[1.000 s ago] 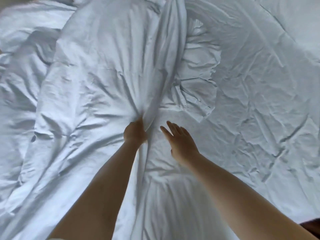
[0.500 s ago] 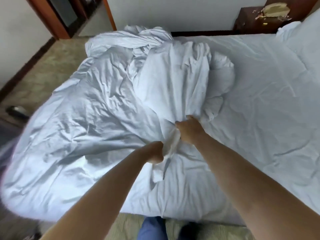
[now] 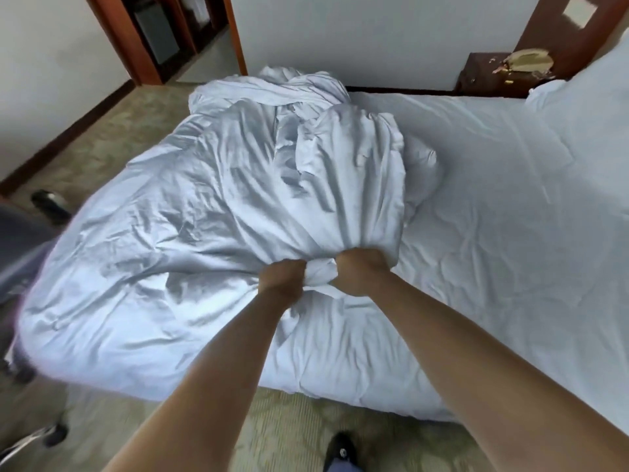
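Both fists full of duvet [image 3: 211, 212]

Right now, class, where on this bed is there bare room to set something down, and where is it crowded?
Free: the flat sheet between the bunched duvet and the pillow, back to the nightstand. Crowded: the doorway side, heaped with duvet, and the near middle, where left hand and right hand grip a bunch.

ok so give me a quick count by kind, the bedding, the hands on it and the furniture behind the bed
white duvet: 1
white bed sheet: 1
hands gripping the duvet: 2, left hand, right hand
dark wooden nightstand: 1
total: 5
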Available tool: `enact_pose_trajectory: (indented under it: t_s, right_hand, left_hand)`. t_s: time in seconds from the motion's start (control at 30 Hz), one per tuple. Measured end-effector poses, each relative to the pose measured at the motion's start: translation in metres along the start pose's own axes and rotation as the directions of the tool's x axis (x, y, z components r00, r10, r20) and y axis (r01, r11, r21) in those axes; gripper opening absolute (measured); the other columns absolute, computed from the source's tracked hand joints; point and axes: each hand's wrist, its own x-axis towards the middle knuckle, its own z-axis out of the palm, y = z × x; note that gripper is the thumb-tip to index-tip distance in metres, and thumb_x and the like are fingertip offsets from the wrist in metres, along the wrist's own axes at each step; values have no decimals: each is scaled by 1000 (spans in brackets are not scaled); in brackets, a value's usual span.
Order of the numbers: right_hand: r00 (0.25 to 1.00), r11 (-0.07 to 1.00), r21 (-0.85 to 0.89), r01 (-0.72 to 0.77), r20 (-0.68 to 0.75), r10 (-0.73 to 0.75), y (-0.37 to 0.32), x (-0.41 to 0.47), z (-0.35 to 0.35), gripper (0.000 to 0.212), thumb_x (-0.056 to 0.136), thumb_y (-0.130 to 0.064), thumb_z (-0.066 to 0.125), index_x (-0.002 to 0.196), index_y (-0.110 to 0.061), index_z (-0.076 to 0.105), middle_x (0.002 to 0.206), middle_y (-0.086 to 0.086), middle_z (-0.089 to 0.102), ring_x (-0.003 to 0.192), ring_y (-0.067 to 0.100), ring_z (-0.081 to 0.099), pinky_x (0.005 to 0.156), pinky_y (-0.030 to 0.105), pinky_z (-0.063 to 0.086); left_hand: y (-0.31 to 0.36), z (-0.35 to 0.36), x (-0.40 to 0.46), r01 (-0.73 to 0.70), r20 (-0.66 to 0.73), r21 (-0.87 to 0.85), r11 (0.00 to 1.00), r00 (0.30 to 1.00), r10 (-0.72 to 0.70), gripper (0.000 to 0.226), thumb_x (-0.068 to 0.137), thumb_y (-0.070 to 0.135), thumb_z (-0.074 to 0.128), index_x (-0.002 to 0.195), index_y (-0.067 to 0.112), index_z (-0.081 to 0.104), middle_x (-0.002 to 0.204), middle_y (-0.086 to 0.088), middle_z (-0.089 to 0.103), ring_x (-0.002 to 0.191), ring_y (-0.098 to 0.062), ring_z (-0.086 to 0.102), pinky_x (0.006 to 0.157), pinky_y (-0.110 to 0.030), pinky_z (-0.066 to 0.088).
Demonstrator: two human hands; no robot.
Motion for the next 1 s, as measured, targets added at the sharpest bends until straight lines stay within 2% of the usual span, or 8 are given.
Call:
enact_pose_trajectory:
  t_s: [0.13, 0.33, 0.5, 0.63, 0.73, 0.83, 0.93, 1.0]
  right_hand:
    - [998, 1000, 19, -16, 56, 15, -16, -50, 16, 45, 89, -46, 55, 123, -16, 59, 125, 7, 62, 115, 26, 58, 93, 34, 46]
    - [995, 999, 13, -29, 99, 28, -50, -142, 27, 58, 85, -54, 56, 129, -16, 54, 128, 5, 60, 116, 23, 57, 92, 32, 45]
    - [982, 999, 25, -34, 184, 28, -72, -214, 54, 62, 81, -63, 57, 122, -17, 56, 119, 2, 63, 107, 21, 60, 79, 30, 44]
    - [960, 999, 35, -10, 280, 0, -89, -248, 89, 65, 80, -65, 57, 123, -17, 55, 118, 2, 63, 106, 22, 60, 75, 29, 42]
    - [957, 998, -9, 58, 285, -53, -102, -257, 109, 56, 83, -55, 59, 123, -16, 54, 118, 3, 62, 106, 23, 60, 74, 29, 41]
    - [954, 991, -46, 129, 277, -112, -105, -253, 114, 50, 86, -41, 60, 128, -16, 49, 124, 5, 59, 110, 26, 57, 80, 30, 42]
    - [942, 980, -83, 179, 301, -146, -96, -248, 109, 57, 84, -46, 61, 132, -18, 46, 128, 4, 54, 116, 26, 52, 90, 34, 38]
    - [954, 971, -140, 193, 260, -152, -84, -245, 106, 63, 82, -48, 61, 137, -21, 42, 131, 4, 51, 120, 25, 48, 95, 37, 35]
  left_hand:
    - [2, 4, -56, -46, 87, 48, 998, 995, 42, 36, 89, 10, 49, 123, 19, 55, 128, -7, 56, 119, -29, 55, 94, -36, 45]
    - [-2, 12, -149, -63, 108, 35, 997, 992, 59, 37, 87, 12, 53, 123, 19, 56, 127, -5, 58, 118, -25, 57, 95, -33, 46]
    - [1, 38, -222, -69, 155, 55, 996, 986, 59, 36, 85, 14, 61, 120, 14, 58, 125, -7, 58, 117, -26, 58, 94, -33, 47]
    - [-9, 67, -259, -106, 273, 111, 988, 959, 73, 38, 81, 8, 66, 118, 11, 59, 120, -7, 61, 111, -24, 61, 86, -31, 50]
    - [-21, 78, -274, -106, 333, 97, 990, 940, 68, 37, 86, 7, 60, 123, 9, 56, 124, -8, 59, 117, -26, 58, 90, -33, 48]
    - [-30, 83, -278, -94, 351, 56, 994, 934, 69, 38, 87, 9, 58, 125, 13, 55, 127, -7, 58, 119, -26, 56, 90, -33, 46]
    - [-33, 86, -271, -106, 410, -8, 994, 907, 100, 57, 84, 11, 64, 137, 20, 46, 139, -2, 48, 128, -22, 46, 97, -30, 41]
    - [-31, 85, -264, -96, 395, -35, 995, 913, 102, 60, 85, 7, 59, 139, 25, 42, 142, 0, 44, 130, -19, 44, 99, -28, 40]
